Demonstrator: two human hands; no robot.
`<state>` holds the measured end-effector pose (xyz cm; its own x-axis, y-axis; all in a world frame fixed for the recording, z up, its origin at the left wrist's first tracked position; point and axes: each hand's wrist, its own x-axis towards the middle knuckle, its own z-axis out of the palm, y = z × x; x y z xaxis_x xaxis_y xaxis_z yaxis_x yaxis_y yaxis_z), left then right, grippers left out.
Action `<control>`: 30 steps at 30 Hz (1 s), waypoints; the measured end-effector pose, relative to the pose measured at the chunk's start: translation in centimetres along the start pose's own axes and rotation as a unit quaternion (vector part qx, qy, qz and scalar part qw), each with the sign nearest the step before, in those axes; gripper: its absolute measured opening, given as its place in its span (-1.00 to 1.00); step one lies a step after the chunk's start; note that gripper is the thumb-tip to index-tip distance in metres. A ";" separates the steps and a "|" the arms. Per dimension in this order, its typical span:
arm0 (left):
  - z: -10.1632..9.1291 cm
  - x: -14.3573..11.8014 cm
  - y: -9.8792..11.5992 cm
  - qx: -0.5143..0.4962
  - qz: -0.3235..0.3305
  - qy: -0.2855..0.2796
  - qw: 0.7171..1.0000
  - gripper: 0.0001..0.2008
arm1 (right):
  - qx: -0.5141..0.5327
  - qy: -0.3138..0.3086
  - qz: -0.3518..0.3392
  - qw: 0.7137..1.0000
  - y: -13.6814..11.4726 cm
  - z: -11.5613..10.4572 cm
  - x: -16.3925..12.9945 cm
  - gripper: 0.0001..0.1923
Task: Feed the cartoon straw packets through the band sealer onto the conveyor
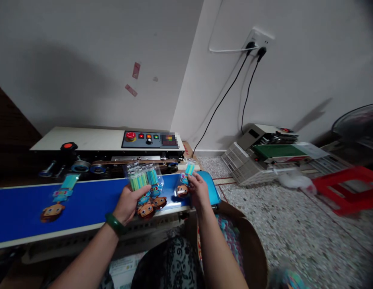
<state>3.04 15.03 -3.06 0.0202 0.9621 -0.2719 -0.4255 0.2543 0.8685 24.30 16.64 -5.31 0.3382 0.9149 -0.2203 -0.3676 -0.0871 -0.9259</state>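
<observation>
Several packets (144,184) in left hand (128,204) grip, one packet (185,184) pinched by right hand (198,190)

I see plain white walls (84,48) meeting at a corner, a white wall socket (258,40) with two black cables (222,100), speckled terrazzo floor (294,224), and a red plastic stool (349,188).

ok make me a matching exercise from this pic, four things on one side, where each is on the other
Things:
1. left hand
2. right hand
3. lone packet
4. red button

Places:
A. on the sealer's control panel
B. lying alone on the blue belt, far left
C. holding a bunch of packets
D. holding one packet at the belt's right end

Pairs: 1-C, 2-D, 3-B, 4-A
</observation>
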 end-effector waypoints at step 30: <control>-0.3 0.6 -0.4 0.031 0.033 0.020 0.999 -0.59 | -0.024 0.017 0.018 0.999 0.5 -0.3 1.0 -0.81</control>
<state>2.96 15.48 -3.74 -0.0431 0.9725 -0.2289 -0.3675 0.1976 0.9088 24.72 17.38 -6.10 0.3553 0.8971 -0.2627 -0.3380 -0.1388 -0.9309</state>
